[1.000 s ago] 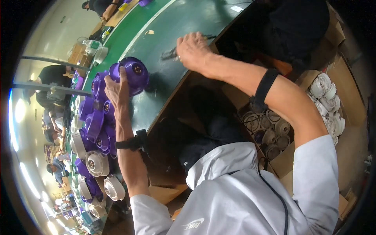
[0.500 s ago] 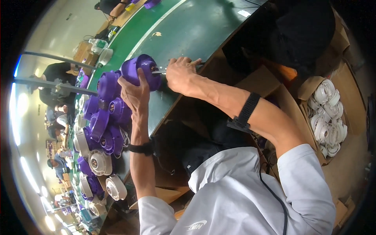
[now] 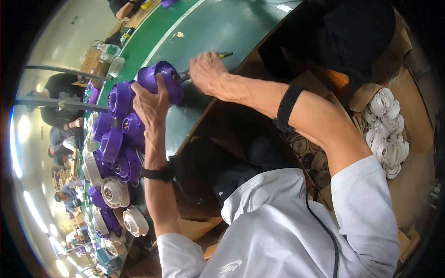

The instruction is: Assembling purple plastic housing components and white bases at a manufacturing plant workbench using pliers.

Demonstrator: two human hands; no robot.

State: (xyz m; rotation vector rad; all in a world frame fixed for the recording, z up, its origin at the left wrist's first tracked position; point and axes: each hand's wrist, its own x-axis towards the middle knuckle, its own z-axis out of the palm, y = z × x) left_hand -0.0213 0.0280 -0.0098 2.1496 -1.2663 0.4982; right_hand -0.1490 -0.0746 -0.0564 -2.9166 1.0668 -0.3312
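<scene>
My left hand grips a purple round plastic housing from its near side, thumb pointing up along it. The housing is tilted, its open side with a metallic core facing right. My right hand is closed round a hand tool that looks like pliers. Its metal nose is at the housing's core, and a black-and-yellow handle end sticks out past the fist; whether the nose grips anything is too small to tell. Beside my left hand, more purple housings are piled with their cores showing.
White housings lie among the purple ones, near the bench edge. A green work surface stretches beyond my hands. On the right stands a cardboard box with white round parts. Other people work along the line at left.
My right hand has drawn slightly left and up, and the tool's yellow handle end now shows. My left hand and the housing have shifted slightly left in the picture, along with the whole scene.
</scene>
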